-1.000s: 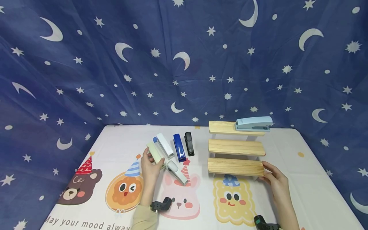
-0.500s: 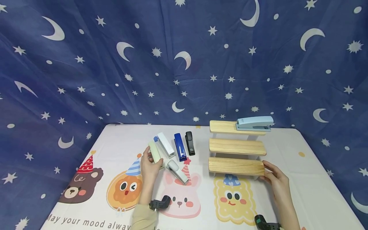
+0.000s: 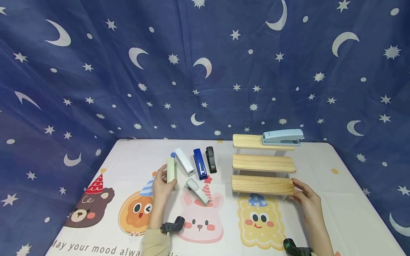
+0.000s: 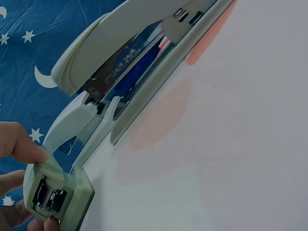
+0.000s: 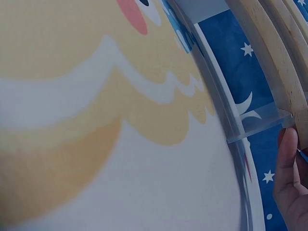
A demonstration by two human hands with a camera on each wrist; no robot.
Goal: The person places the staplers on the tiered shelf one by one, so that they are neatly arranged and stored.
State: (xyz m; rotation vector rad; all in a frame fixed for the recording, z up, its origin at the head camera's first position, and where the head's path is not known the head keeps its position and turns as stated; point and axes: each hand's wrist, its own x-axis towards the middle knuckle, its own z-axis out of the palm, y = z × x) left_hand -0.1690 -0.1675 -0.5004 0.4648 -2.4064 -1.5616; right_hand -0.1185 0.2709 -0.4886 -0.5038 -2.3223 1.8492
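My left hand (image 3: 162, 188) grips a pale green stapler (image 3: 171, 168) between thumb and fingers on the left of the table. In the left wrist view, the green stapler's (image 4: 72, 192) end faces the camera, with the fingers along one side. A white stapler (image 3: 184, 161) lies right beside it, and a grey-white stapler (image 3: 196, 192) lies nearer the front. My right hand (image 3: 309, 199) pinches the right end of the lowest step of a three-tier wooden shelf (image 3: 259, 185); in the right wrist view a thumb (image 5: 287, 149) lies at the step's end.
A dark blue stapler (image 3: 200, 163) and a black stapler (image 3: 211, 160) lie between the white one and the shelf. A light blue stapler (image 3: 282, 137) sits on the top step's right side. A blue starry curtain (image 3: 205, 89) hangs behind the table.
My left hand has shifted slightly left with the green stapler, which has turned from slanted to nearly straight front to back. My right hand stays at the shelf.
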